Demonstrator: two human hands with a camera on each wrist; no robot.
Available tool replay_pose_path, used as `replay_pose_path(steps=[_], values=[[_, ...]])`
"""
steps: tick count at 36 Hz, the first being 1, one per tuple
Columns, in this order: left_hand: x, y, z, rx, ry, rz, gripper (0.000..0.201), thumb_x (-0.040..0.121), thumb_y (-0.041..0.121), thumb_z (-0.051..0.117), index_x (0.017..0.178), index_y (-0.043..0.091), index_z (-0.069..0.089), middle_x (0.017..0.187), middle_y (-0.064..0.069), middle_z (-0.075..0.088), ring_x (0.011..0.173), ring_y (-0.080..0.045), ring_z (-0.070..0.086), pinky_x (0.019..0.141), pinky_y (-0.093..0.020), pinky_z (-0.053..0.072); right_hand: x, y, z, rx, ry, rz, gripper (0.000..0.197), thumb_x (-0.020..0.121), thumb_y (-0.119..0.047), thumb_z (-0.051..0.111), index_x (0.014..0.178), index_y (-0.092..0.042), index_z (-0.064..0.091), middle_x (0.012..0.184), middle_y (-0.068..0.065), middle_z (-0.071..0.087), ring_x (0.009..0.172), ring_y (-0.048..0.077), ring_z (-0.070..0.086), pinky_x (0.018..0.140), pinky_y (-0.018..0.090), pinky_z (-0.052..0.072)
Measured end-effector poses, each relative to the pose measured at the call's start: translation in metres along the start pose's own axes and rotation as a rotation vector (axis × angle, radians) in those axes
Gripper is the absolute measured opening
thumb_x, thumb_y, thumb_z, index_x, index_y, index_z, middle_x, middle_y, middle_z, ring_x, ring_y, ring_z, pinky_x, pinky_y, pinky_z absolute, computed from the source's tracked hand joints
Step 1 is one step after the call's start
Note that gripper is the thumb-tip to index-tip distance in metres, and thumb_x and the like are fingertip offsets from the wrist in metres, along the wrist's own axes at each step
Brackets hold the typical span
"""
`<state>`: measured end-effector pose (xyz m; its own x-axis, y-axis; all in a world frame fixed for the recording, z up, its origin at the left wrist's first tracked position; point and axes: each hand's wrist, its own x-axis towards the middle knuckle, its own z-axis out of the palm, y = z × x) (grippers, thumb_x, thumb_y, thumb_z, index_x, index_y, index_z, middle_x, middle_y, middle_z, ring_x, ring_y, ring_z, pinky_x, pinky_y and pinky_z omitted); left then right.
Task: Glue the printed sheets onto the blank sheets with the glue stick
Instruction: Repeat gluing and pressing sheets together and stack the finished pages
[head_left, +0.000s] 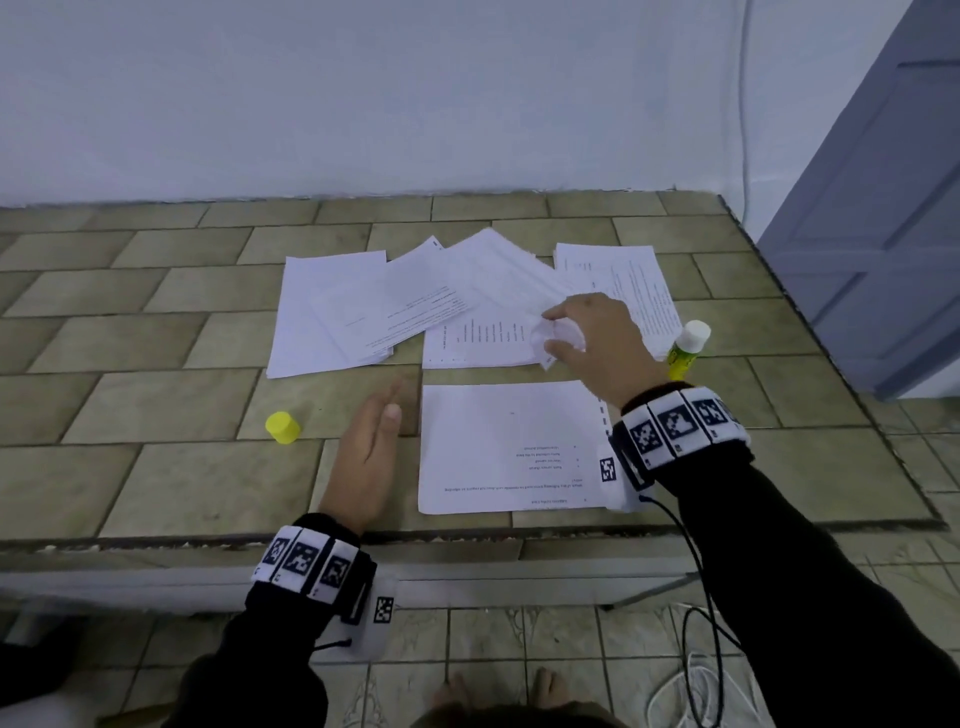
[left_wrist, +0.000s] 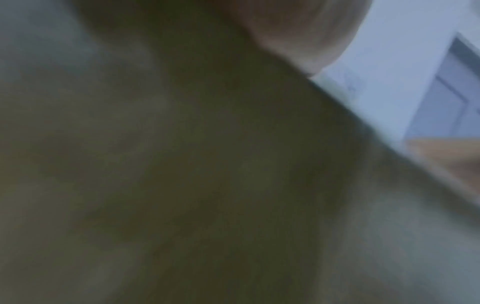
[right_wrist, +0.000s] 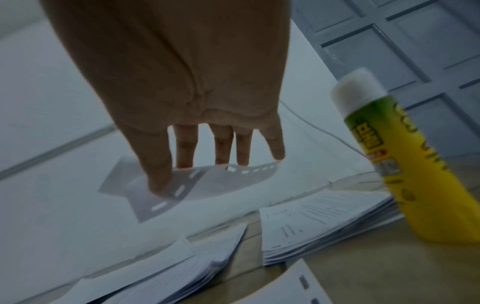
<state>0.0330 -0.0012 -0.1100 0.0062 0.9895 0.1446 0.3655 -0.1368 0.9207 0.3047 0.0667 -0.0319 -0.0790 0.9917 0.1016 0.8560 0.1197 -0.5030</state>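
My right hand (head_left: 553, 332) reaches over the far papers and pinches a thin white sheet (right_wrist: 207, 185) with a slotted edge strip between thumb and fingers, lifted off the piles. A printed sheet (head_left: 511, 447) lies flat in front of me, another printed sheet (head_left: 478, 332) just behind it. Fanned stacks of sheets lie at the back left (head_left: 332, 312) and back right (head_left: 623, 280). The uncapped yellow glue stick (head_left: 688, 348) (right_wrist: 405, 164) stands right of my right hand. My left hand (head_left: 392, 402) hovers flat, fingers straight, left of the near sheet, holding nothing. The left wrist view is a dark blur.
The yellow glue cap (head_left: 283, 427) stands on the tiled table (head_left: 156, 467) to the left of my left hand. The table's right edge ends near a grey-blue door (head_left: 883, 208). Cables (head_left: 696, 649) trail on the floor below.
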Motion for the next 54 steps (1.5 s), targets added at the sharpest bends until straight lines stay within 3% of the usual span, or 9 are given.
replay_pose_path(steps=[4,8,13,21,27,31,39,43,54], values=[[0.013,0.009,-0.006,-0.296,0.061,-0.131,0.060,0.095,0.064,0.028,0.140,0.027,0.042,0.136,-0.004,0.058,0.124,-0.008,0.056,0.107,-0.031,0.041,-0.034,-0.002,-0.002,0.036,-0.076,-0.111,0.035,0.090,-0.025,0.065,0.125,-0.024,0.060,0.150,0.010,0.034,0.143,0.028,0.016,0.115,0.040,0.016],[0.026,0.037,-0.007,-0.521,0.019,-0.325,0.036,0.104,0.048,0.028,0.130,0.032,0.046,0.116,-0.011,0.067,0.085,-0.022,0.073,0.070,-0.031,0.059,-0.060,0.005,-0.003,0.027,-0.169,-0.147,0.033,0.092,-0.028,0.064,0.124,-0.031,0.059,0.160,0.004,0.016,0.148,0.023,-0.002,0.116,0.038,0.006],[0.021,0.032,-0.011,-0.396,-0.224,-0.349,0.050,0.087,0.028,0.071,0.135,0.029,0.054,0.125,0.003,0.068,0.114,-0.016,0.065,0.099,-0.038,0.052,-0.074,0.019,0.004,0.045,-0.224,-0.107,0.033,0.092,-0.021,0.064,0.124,-0.030,0.059,0.162,0.006,0.001,0.149,0.026,-0.011,0.117,0.039,0.003],[0.017,0.032,0.000,-0.347,-0.321,-0.310,0.039,0.095,-0.001,0.056,0.125,0.023,0.062,0.125,0.001,0.068,0.116,-0.019,0.064,0.096,-0.032,0.053,-0.081,0.032,0.001,0.258,-0.232,0.016,0.053,0.088,-0.007,0.063,0.113,-0.053,0.053,0.154,0.010,0.030,0.123,0.026,0.051,0.097,0.036,0.049],[0.015,0.035,0.003,-0.328,-0.314,-0.335,0.037,0.095,0.002,0.058,0.123,0.025,0.065,0.121,0.003,0.070,0.112,-0.015,0.066,0.094,-0.029,0.054,-0.081,0.039,-0.004,0.374,-0.079,0.170,0.029,0.087,-0.002,0.065,0.113,-0.017,0.064,0.088,-0.002,0.055,0.064,0.000,0.053,0.060,0.005,0.042],[0.014,0.037,0.004,-0.212,-0.312,-0.310,0.027,0.096,0.012,0.060,0.118,0.028,0.068,0.115,0.008,0.071,0.106,-0.009,0.067,0.085,-0.017,0.053,-0.079,0.042,-0.003,0.300,-0.097,0.198,0.028,0.081,-0.003,0.071,0.106,-0.015,0.067,0.096,0.005,0.062,0.068,0.004,0.053,0.060,0.005,0.042],[0.011,0.029,0.007,0.148,-0.311,-0.148,0.028,0.091,0.013,0.068,0.108,0.035,0.067,0.105,-0.004,0.070,0.094,-0.027,0.065,0.086,-0.040,0.056,-0.083,0.041,0.004,0.162,-0.168,0.221,0.035,0.077,-0.008,0.078,0.109,-0.014,0.064,0.092,-0.001,0.062,0.080,0.011,0.060,0.074,0.020,0.051],[0.009,0.028,0.009,0.252,-0.284,-0.086,0.026,0.090,0.008,0.069,0.108,0.027,0.066,0.074,0.019,0.050,0.064,0.003,0.052,0.063,-0.011,0.041,-0.082,0.042,0.006,0.135,-0.181,0.211,0.035,0.078,-0.006,0.076,0.109,-0.016,0.063,0.086,-0.003,0.058,0.079,0.011,0.059,0.074,0.024,0.052],[0.002,0.025,0.006,0.349,-0.305,-0.054,0.029,0.087,0.013,0.073,0.114,0.024,0.069,0.073,0.013,0.053,0.065,0.002,0.052,0.061,-0.010,0.039,-0.092,0.045,0.010,0.111,-0.223,0.206,0.034,0.078,-0.005,0.074,0.107,-0.017,0.062,0.088,0.000,0.061,0.080,0.015,0.060,0.079,0.035,0.055]])
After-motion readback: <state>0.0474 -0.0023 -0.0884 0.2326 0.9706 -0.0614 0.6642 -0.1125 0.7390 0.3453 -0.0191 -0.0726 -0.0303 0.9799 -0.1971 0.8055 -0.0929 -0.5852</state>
